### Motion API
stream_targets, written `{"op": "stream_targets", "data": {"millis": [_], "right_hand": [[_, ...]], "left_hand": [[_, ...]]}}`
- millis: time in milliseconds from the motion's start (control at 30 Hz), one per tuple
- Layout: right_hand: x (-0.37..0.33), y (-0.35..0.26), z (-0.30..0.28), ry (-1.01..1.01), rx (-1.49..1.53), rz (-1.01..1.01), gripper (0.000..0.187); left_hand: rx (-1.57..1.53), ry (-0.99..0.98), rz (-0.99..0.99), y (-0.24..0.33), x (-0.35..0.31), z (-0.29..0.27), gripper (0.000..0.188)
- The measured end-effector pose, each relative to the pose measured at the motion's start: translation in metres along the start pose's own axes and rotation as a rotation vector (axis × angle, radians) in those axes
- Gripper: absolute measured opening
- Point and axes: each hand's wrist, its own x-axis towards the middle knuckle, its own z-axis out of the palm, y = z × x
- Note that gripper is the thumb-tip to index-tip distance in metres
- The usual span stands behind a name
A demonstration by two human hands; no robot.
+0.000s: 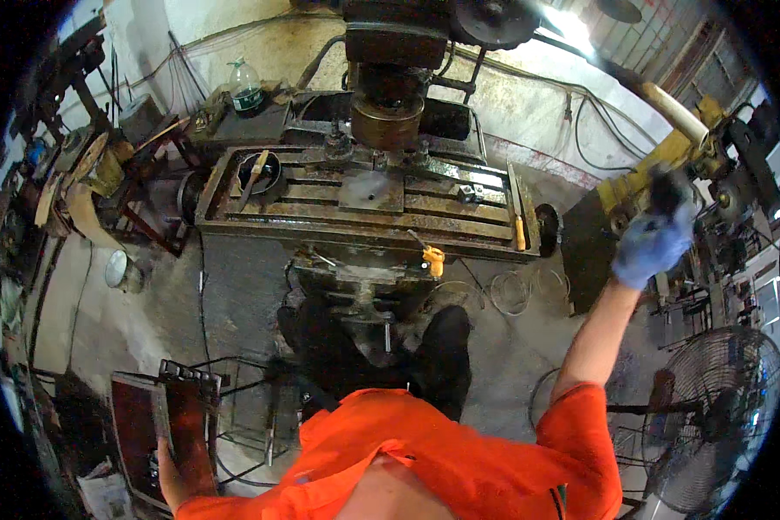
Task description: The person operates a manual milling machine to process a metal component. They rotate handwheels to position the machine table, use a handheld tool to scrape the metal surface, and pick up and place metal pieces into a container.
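My right hand (654, 244), in a blue glove, is raised at the far right, beyond the table's right end. Motion smears its fingers. A dark blurred shape (672, 191) shows at the fingers; I cannot tell whether it is held. My left forearm (170, 478) reaches down at the lower left into a dark red open box (137, 416). The left hand itself is hidden there. In front of me stands a milling machine with a slotted table (277, 224). A flat metal plate (368, 192) lies under its spindle head (388, 121).
A black pot (273, 178) with a brush sits on the table's left end. At the front edge hangs a yellow air gun (433, 260); a yellow-handled tool (520, 232) lies at right. A fan (719, 416) stands lower right, a metal can (121, 270) on the floor left.
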Motion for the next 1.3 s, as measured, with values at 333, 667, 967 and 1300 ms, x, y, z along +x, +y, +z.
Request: {"op": "stream_targets", "data": {"millis": [333,667,967,1300], "right_hand": [[-0.309,-0.042,0.053,-0.667,0.621,1.450,0.026],[-0.400,-0.068,0.137,-1.013,0.426,1.546,0.041],[-0.248,-0.076,0.069,-0.414,0.729,1.443,0.042],[-0.160,-0.091,0.132,-1.593,-0.032,0.507,0.034]], "left_hand": [[0.095,0.018,-0.014,0.009,0.039,-0.026,0.030],[0.334,0.120,-0.015,0.037,0.213,-0.138,0.030],[0.397,0.176,0.038,0.092,0.306,-0.276,0.029],[-0.403,-0.089,0.414,0.086,0.240,-0.053,0.039]]}}
